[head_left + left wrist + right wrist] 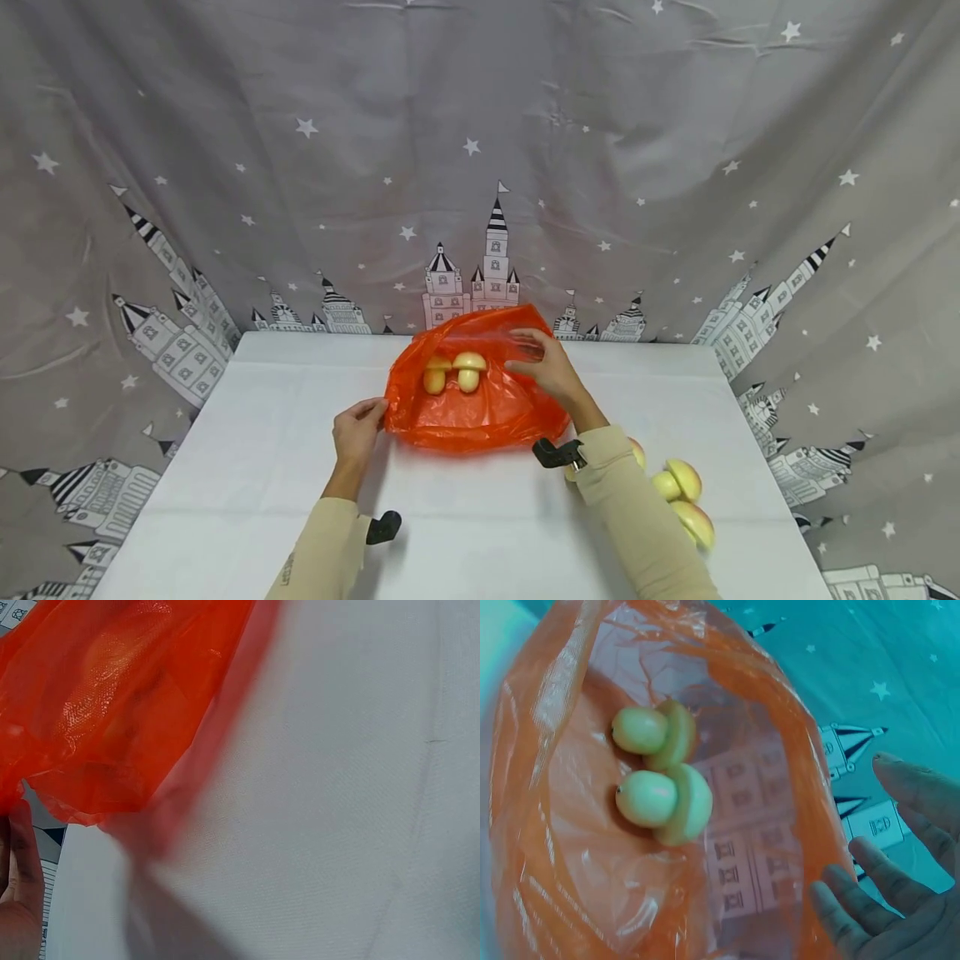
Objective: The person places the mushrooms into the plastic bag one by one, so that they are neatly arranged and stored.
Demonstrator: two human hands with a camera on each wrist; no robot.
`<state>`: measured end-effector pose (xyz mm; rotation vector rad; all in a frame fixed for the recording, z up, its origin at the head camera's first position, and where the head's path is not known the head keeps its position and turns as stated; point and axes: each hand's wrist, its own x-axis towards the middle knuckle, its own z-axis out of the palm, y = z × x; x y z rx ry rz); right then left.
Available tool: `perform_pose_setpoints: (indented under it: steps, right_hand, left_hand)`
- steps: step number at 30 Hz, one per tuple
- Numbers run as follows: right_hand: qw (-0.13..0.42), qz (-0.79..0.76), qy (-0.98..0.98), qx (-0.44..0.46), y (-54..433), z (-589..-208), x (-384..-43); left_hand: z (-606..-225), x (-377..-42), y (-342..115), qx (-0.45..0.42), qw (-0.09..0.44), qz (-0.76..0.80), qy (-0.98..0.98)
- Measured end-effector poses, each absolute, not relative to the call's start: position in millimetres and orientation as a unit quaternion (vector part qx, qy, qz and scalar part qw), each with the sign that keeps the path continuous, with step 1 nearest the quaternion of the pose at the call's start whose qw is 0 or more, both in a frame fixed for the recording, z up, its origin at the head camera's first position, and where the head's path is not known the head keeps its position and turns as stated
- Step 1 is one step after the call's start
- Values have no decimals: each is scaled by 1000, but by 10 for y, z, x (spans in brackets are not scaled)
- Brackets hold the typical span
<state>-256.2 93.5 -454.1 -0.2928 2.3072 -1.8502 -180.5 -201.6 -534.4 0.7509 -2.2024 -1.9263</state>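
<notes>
Red plastic bag (468, 435) on the white tabletop (255, 467), mouth spread open toward the wearer. 2 mushrooms (469, 372) side by side inside it, caps apparently touching.

Left hand (358, 430): thumb and fingers pinching the bag's left edge. Left wrist view catches only part of this hand; thumb unclear there. Right hand (550, 367): fingers spread, lightly curved, gripping nothing, at the right side of the mouth. Blurred in head view; whether a fingertip brushes the plastic, cannot tell.

Loose mushrooms (684, 481) beside the right sleeve (630, 508), some partly behind it; count uncertain.

Step in hand, as I read it: holding the mouth wide around the mushrooms. Done well, the left pinch is firm but gentle, right at the rim; thin film probably stretches or tears under a hard tug. Right fingers best held clear of the film, which could cling and drag. Little tilting: rounded stems and caps could roll toward the mouth.
</notes>
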Motion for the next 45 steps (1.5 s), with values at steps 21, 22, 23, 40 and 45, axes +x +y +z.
perform_pose_setpoints:
  steps: [21,22,23,40,45]
  right_hand:
    - [-4,-662,740,-119,1524,-4600,-2317]
    - [-7,-661,740,-123,1554,-4608,-2307]
    - [-9,-662,739,-125,1582,-4615,-2295]
    - [-24,-629,771,-98,2065,-4784,-2035]
    - [-29,-608,790,-78,2200,-4956,-1990]
  left_hand:
    - [-5399,-1788,-1982,253,78,-641,-721]
    - [-5404,-1788,-1986,253,80,-643,-718]
    - [-5407,-1786,-1992,252,82,-646,-716]
    - [-5360,-1810,-2011,242,79,-642,-723]
    - [-5373,-1812,-2017,245,77,-638,-726]
